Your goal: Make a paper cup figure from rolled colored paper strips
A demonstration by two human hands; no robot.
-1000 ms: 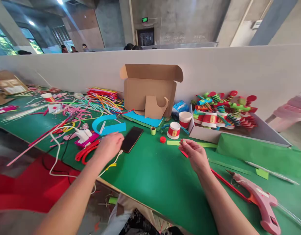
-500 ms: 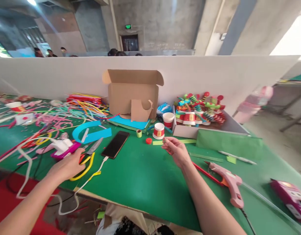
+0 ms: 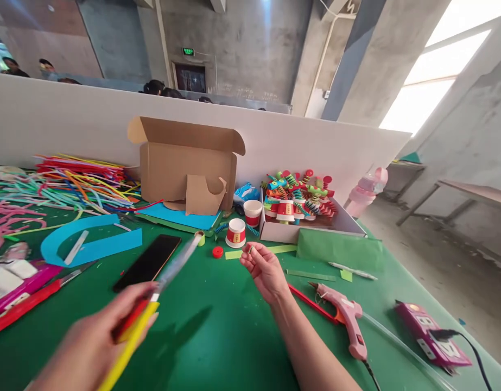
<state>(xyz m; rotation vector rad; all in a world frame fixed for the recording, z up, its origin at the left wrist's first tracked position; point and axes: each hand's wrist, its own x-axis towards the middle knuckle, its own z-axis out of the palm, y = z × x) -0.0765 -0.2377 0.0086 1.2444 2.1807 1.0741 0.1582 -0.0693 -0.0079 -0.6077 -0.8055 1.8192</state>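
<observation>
My left hand (image 3: 112, 326), smeared by motion, is closed round a pair of scissors (image 3: 130, 342) with yellow and red handles. The blurred blades point up and to the right, over the table beside a black phone (image 3: 147, 263). My right hand (image 3: 264, 271) pinches something tiny between thumb and fingertips; a speck of green shows, but its kind is unclear. Beyond the right fingertips lie a light green paper strip (image 3: 234, 254), a red disc (image 3: 217, 252) and an upturned red-and-white paper cup (image 3: 236, 233).
On the right rests a pink glue gun (image 3: 348, 309), with a purple power strip (image 3: 431, 331) further out. A shallow box (image 3: 270, 231) of paper-cup figures stands behind. Pipe cleaners (image 3: 79, 184), a blue paper loop (image 3: 112, 247) and a red-handled knife (image 3: 26, 304) crowd the left.
My left hand has lifted the scissors off the table and brought them rightward, blades raised. My right hand keeps its pinch near the cup. The view has turned to the right.
</observation>
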